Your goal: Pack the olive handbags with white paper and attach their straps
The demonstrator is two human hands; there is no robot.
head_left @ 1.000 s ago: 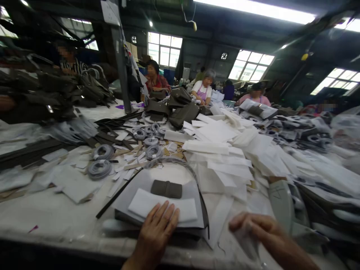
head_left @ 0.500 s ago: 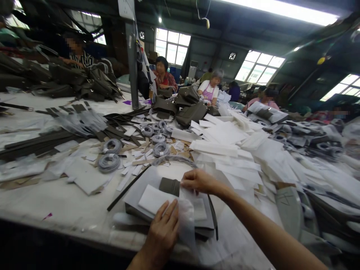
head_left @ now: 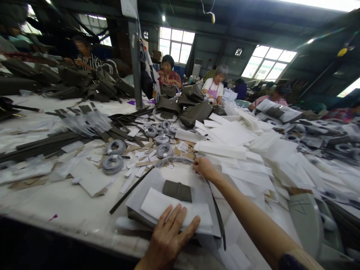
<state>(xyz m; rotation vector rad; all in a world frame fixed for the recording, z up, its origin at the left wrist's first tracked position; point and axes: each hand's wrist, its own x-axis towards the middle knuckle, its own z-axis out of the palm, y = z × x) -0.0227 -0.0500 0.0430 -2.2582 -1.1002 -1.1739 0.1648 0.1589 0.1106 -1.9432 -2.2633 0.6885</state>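
My left hand (head_left: 170, 235) lies flat with fingers spread on a white foam sheet (head_left: 165, 206) that tops a grey flat stack (head_left: 146, 189) near the table's front edge. A small folded olive-grey piece (head_left: 177, 190) rests on the stack just beyond the sheet. My right hand (head_left: 204, 167) reaches farther out across the table. Its fingers are curled at the end of a grey coiled strap (head_left: 173, 160) lying at the stack's far edge. Whether the strap is gripped is not clear.
Piles of white foam sheets (head_left: 233, 144) cover the right side. Grey cord coils (head_left: 112, 164) and dark straps (head_left: 36, 144) lie to the left. Olive bags (head_left: 194, 110) stand behind, by a post (head_left: 135, 56). Several other people sit across the table.
My right hand moved from the olive piece farther out to the grey strap. My left hand's fingers spread wider on the white sheet. The thin clear film near my hands is gone.
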